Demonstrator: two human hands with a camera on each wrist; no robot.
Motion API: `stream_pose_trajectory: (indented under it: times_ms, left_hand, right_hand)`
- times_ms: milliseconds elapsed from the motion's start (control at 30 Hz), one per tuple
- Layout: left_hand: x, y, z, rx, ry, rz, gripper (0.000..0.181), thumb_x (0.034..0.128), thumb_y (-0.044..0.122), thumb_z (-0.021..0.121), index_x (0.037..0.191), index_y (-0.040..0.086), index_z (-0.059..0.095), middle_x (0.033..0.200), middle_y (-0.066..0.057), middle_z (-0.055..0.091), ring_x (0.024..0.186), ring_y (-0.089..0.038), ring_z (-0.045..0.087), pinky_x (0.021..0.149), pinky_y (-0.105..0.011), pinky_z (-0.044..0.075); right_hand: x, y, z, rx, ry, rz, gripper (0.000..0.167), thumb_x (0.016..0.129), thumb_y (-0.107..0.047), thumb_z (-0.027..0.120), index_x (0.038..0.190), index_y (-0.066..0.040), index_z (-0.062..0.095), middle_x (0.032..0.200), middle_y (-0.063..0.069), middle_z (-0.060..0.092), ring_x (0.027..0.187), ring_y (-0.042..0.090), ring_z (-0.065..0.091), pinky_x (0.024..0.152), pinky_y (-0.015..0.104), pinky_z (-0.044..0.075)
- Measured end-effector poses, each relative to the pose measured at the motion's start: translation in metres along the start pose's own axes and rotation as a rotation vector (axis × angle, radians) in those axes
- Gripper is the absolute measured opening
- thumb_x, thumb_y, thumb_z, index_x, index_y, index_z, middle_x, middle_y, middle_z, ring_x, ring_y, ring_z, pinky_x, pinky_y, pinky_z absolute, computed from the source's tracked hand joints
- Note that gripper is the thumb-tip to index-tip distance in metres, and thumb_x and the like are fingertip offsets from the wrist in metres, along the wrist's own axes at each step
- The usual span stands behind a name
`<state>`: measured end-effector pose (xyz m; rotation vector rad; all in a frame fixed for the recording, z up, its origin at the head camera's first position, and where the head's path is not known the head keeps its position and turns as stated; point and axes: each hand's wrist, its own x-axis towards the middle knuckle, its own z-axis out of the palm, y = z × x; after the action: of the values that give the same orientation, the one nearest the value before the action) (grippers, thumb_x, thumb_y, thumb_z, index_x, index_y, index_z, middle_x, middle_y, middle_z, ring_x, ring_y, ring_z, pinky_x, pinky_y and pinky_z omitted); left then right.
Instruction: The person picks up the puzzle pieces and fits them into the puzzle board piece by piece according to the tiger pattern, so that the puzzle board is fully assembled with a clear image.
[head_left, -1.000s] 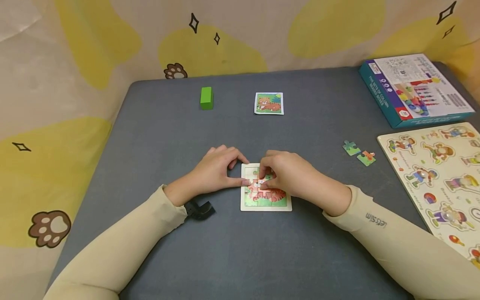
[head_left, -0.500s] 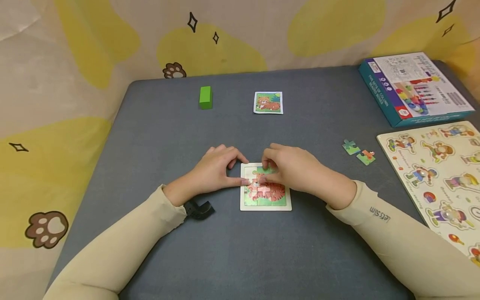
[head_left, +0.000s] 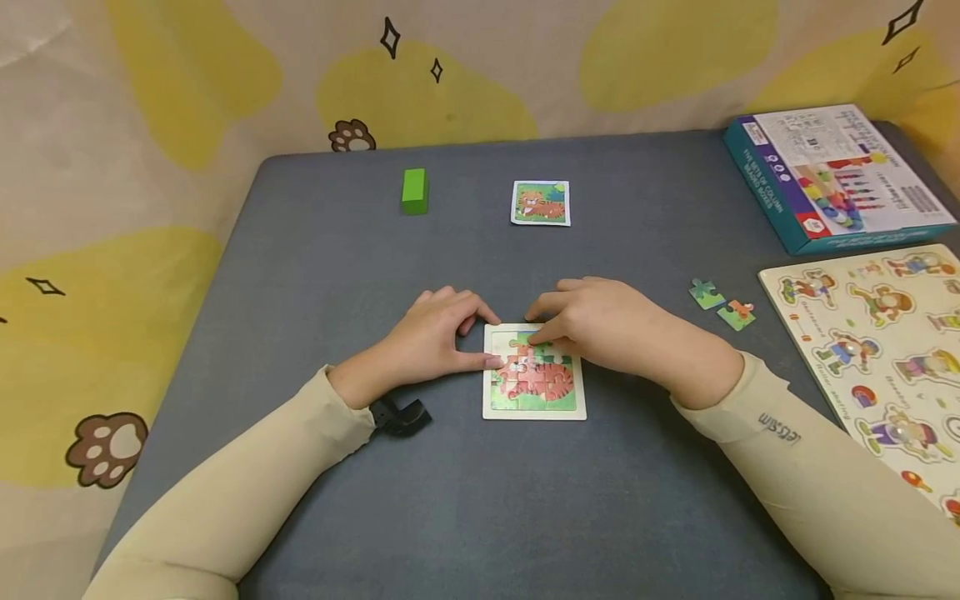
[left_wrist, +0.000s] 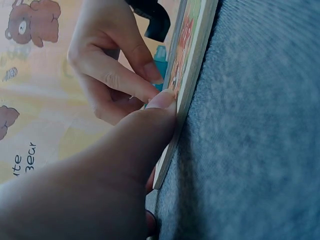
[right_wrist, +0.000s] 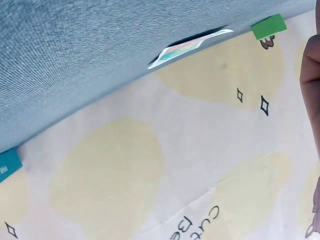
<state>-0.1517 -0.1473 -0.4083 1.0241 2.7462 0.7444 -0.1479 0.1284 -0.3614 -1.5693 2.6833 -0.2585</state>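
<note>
A small square jigsaw puzzle [head_left: 532, 379] in a pale frame shows an orange tiger on green; a gap shows in its upper left. My left hand [head_left: 438, 333] holds the frame's left side, thumb on the edge and index finger at the top left corner. In the left wrist view, the left thumb [left_wrist: 162, 102] lies on the frame's rim. My right hand [head_left: 600, 321] is over the puzzle's upper right, a fingertip touching the pieces there. No piece shows between its fingers. Two loose puzzle pieces [head_left: 722, 303] lie to the right.
A tiger picture card [head_left: 541, 203] and a green block [head_left: 415, 192] are at the back of the grey table [head_left: 450, 508]. On the right are a boxed bead toy [head_left: 840, 179] and a wooden picture board [head_left: 877, 333]. A patterned cloth [head_left: 480, 50] hangs behind.
My right hand has shifted up and right across the puzzle, from its middle to its upper right, uncovering the tiger. My left hand has kept its hold on the frame.
</note>
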Motion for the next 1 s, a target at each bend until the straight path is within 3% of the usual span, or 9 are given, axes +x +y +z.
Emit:
stream_pose_trajectory:
  times_ms: [167,367,500,633,733,900,1000]
  left_hand:
    - [0.0,0.0,0.0,-0.002,0.003,0.007,0.044,0.086,0.051,0.086,0.116,0.023,0.069,0.085,0.006,0.047,0.077,-0.014,0.039,0.077,-0.038,0.027]
    - [0.003,0.001,-0.002,-0.007,0.01,0.014,0.043,0.0863,0.049,0.086,0.116,0.022,0.069,0.085,0.005,0.047,0.078,-0.015,0.04,0.078,-0.038,0.027]
    - [0.004,0.001,-0.003,-0.007,0.017,0.016,0.043,0.086,0.047,0.087,0.116,0.022,0.069,0.085,0.005,0.047,0.079,-0.014,0.04,0.078,-0.038,0.028]
    - [0.003,0.001,-0.002,-0.004,0.015,0.019,0.043,0.0856,0.048,0.087,0.115,0.022,0.069,0.084,0.005,0.047,0.078,-0.014,0.04,0.078,-0.038,0.028]
    - [0.003,0.001,-0.002,-0.007,0.014,0.02,0.045,0.0848,0.049,0.087,0.115,0.021,0.069,0.084,0.005,0.047,0.078,-0.015,0.04,0.079,-0.038,0.028]
    - [0.001,0.001,-0.001,-0.017,0.008,0.008,0.045,0.0844,0.049,0.088,0.116,0.022,0.069,0.084,0.006,0.046,0.079,-0.014,0.04,0.08,-0.038,0.027]
    - [0.0,0.001,-0.001,-0.023,0.006,0.001,0.045,0.0847,0.048,0.088,0.116,0.022,0.069,0.083,0.005,0.046,0.078,-0.015,0.04,0.079,-0.038,0.028]
  right_hand:
    - [-0.001,0.002,-0.001,0.035,0.029,0.008,0.029,0.087,-0.01,0.086,0.114,-0.02,0.084,0.119,0.002,0.07,0.098,0.022,0.064,0.083,0.04,0.054]
    - [-0.003,-0.006,-0.005,-0.007,0.021,-0.027,0.034,0.084,0.0,0.083,0.109,-0.023,0.085,0.099,-0.002,0.063,0.081,0.018,0.055,0.073,0.035,0.049]
    - [-0.002,-0.01,-0.007,-0.017,-0.018,-0.012,0.039,0.083,0.005,0.076,0.11,-0.022,0.085,0.088,-0.004,0.059,0.073,0.016,0.049,0.07,0.034,0.045]
    - [-0.004,-0.006,-0.014,0.049,-0.005,0.03,0.033,0.086,0.004,0.076,0.111,-0.017,0.083,0.085,-0.004,0.058,0.071,0.015,0.05,0.068,0.034,0.045]
    - [-0.013,0.004,-0.027,0.055,-0.03,0.207,0.029,0.089,-0.003,0.081,0.116,-0.014,0.078,0.093,0.001,0.064,0.077,0.019,0.059,0.071,0.04,0.052]
    - [-0.04,0.035,-0.05,0.05,-0.262,0.607,0.055,0.083,-0.02,0.092,0.128,-0.01,0.063,0.114,0.013,0.065,0.089,0.029,0.065,0.078,0.056,0.054]
    - [-0.056,0.055,-0.055,0.086,-0.335,0.708,0.061,0.078,-0.025,0.095,0.128,-0.006,0.064,0.115,0.017,0.066,0.091,0.033,0.063,0.077,0.059,0.052]
